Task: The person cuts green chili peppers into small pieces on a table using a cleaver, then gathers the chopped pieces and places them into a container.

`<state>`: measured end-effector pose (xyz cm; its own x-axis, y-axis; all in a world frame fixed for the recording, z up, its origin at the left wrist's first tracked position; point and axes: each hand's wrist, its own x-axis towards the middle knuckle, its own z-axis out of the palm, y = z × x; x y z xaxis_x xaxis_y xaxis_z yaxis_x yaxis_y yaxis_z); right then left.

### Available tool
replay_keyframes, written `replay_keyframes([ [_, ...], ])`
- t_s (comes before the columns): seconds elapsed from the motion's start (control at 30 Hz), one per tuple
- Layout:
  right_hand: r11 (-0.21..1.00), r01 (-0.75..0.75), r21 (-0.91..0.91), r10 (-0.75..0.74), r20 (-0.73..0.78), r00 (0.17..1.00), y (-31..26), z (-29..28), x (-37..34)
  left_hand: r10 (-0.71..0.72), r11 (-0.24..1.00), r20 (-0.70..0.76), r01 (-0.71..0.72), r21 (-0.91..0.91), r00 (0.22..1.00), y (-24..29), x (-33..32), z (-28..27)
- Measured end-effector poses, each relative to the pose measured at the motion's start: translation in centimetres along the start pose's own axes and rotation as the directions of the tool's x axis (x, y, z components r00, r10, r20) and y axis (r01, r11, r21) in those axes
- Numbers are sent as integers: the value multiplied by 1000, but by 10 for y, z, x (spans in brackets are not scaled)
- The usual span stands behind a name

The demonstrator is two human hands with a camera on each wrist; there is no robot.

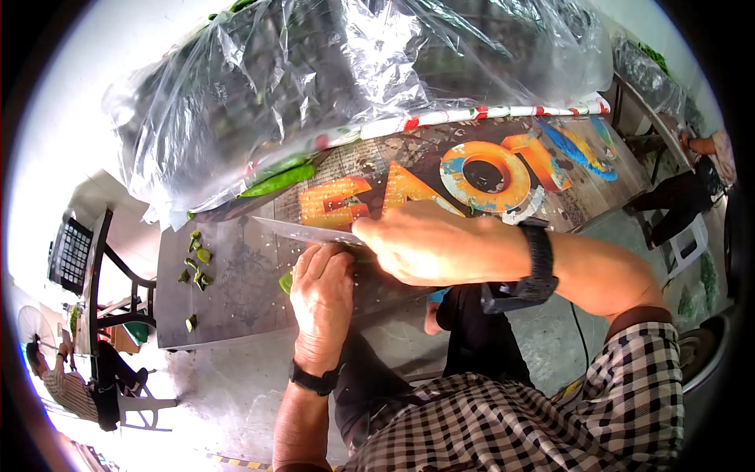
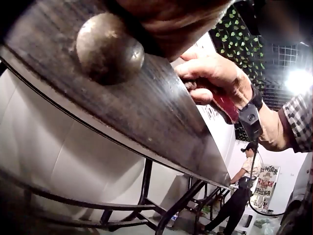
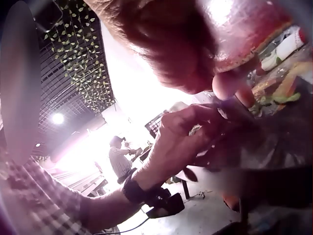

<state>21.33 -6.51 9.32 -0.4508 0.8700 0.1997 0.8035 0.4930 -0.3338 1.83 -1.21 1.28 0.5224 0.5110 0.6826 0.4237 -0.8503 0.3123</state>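
My right hand (image 1: 440,240) grips a knife whose blade (image 1: 303,230) points left, close above my left fingers. Its dark red handle (image 2: 226,106) shows below that hand in the left wrist view. On the table, my left hand (image 1: 321,295) curls its fingers over a green pepper (image 1: 286,282), mostly hidden beneath them. Another long green pepper (image 1: 279,182) lies farther back at the edge of the plastic. Several cut green stem ends (image 1: 203,256) are scattered on the left part of the table.
Clear plastic sheeting (image 1: 259,86) covers a large dark heap along the back. The table (image 1: 228,303) has big orange printed letters, and its front edge runs near my legs. One person (image 1: 75,385) sits far left; another (image 1: 688,189) stands at right by a white stool (image 1: 692,248).
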Motion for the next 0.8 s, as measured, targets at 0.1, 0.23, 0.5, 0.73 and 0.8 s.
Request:
replay_keyframes([
  [0.1,999,20,-25,-22,-69,997,3,9,9,12,1000,22,-12,11,1000,-4,-2,-2],
  [0.23,1000,23,17,-22,-81,996,9,3,-19,1,1000,8,-2,23,1000,-2,-4,0],
  [0.5,989,-144,-22,143,-45,989,1,-11,-42,18,1000,-37,-18,1,999,2,-1,1],
  [0.73,989,-140,40,141,-21,990,-10,-20,-44,17,1000,-12,-17,15,1000,0,-2,0],
  [0.8,987,-155,48,154,4,988,-13,-21,-45,20,1000,2,-20,9,1000,-1,-3,-1],
])
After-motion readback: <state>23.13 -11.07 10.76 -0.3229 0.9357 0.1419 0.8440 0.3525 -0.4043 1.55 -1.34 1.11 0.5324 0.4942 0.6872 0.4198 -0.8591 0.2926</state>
